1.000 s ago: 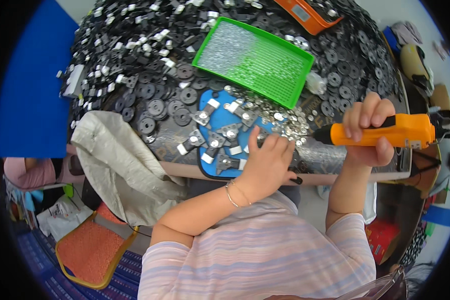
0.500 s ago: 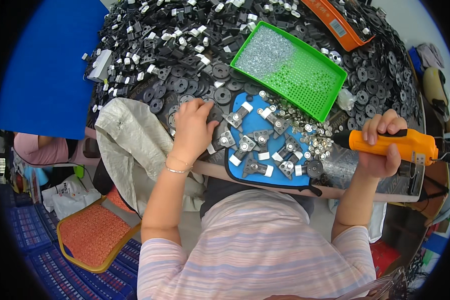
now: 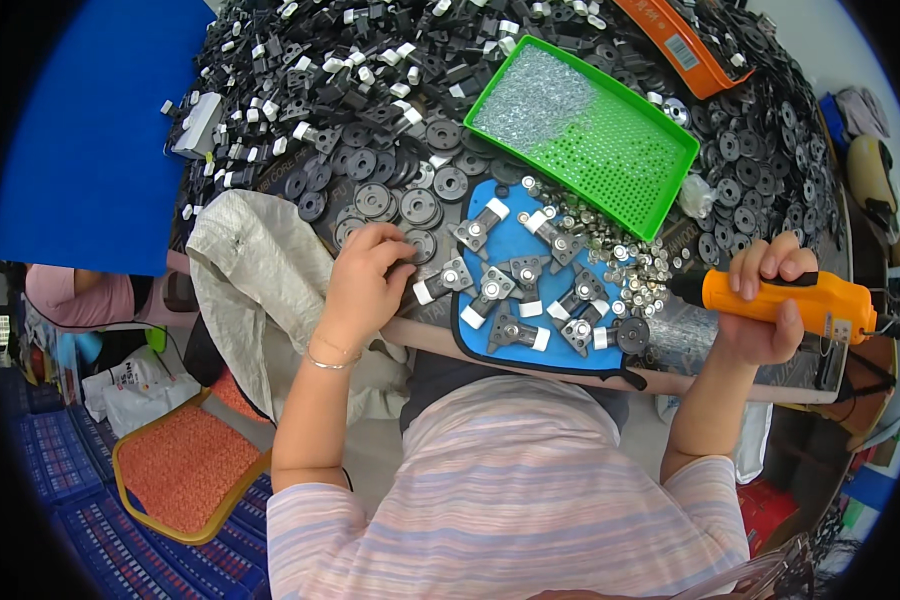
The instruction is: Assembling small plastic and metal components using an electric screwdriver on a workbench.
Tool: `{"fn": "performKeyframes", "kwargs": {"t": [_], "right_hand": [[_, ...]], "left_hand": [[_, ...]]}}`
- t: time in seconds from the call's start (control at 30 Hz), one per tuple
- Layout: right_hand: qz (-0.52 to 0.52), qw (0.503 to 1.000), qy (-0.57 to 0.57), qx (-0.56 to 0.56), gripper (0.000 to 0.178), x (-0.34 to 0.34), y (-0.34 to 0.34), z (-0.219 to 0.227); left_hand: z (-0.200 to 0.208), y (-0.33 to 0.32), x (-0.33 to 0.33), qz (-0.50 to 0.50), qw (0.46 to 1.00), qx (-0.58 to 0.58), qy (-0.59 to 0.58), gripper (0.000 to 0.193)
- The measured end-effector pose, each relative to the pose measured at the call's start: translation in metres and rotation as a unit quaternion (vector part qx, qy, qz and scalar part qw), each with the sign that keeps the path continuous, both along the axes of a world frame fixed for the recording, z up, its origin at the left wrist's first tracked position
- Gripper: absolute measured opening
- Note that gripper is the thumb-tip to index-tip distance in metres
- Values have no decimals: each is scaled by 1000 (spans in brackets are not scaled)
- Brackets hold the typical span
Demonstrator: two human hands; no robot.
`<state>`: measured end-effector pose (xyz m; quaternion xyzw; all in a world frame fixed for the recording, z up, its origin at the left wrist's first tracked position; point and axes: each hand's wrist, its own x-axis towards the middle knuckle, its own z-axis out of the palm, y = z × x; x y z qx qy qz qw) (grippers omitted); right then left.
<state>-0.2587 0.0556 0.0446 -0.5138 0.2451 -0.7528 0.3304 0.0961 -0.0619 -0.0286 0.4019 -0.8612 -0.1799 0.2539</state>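
My left hand [image 3: 368, 280] is beside the round black discs, its fingers bent and the thumb drawn in. Its fingertips meet the left edge of a black disc [image 3: 423, 246] with a pale centre ring. In my right hand [image 3: 770, 300] is an orange electric screwdriver [image 3: 832, 305], held level, its black nose toward a heap of small silver metal pieces [image 3: 642, 285]. The bit is hard to make out against them. Between my hands, several black-and-silver caster brackets [image 3: 515, 333] with white tabs lie on a blue mat [image 3: 470, 330].
Beyond the mat sits a green perforated tray [image 3: 660, 215] with small silver parts at one end. Black brackets with white tabs [image 3: 320, 85] are heaped at the back left, more discs [image 3: 745, 190] at the right. An orange bin [image 3: 685, 50] stands behind; a pale sack [image 3: 260, 260] hangs at left.
My left hand has drawn back toward me and to the left, exposing discs it had covered. The screwdriver in my right hand has barely moved.
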Motion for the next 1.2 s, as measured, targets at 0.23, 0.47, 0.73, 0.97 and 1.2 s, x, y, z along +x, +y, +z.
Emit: {"fn": "performKeyframes", "kwargs": {"t": [0.23, 0.47, 0.73, 0.97, 1.2], "right_hand": [[4, 1000, -2, 0, 31, 6, 1, -1], [8, 1000, -1, -7, 31, 8, 1, 7], [29, 1000, 11, 6, 30, 19, -7, 12], [54, 998, 13, -12, 30, 29, -26, 18], [82, 996, 19, -6, 31, 50, -47, 20]], "left_hand": [[-1, -2, -9, 46, 998, 45, -6, 38], [4, -8, -10, 55, 992, 113, -15, 44], [8, -11, -16, 6, 996, 82, -40, 42], [21, -1, -15, 12, 995, 98, 18, 42], [13, 23, -28, 0, 995, 95, 26, 43]]}}
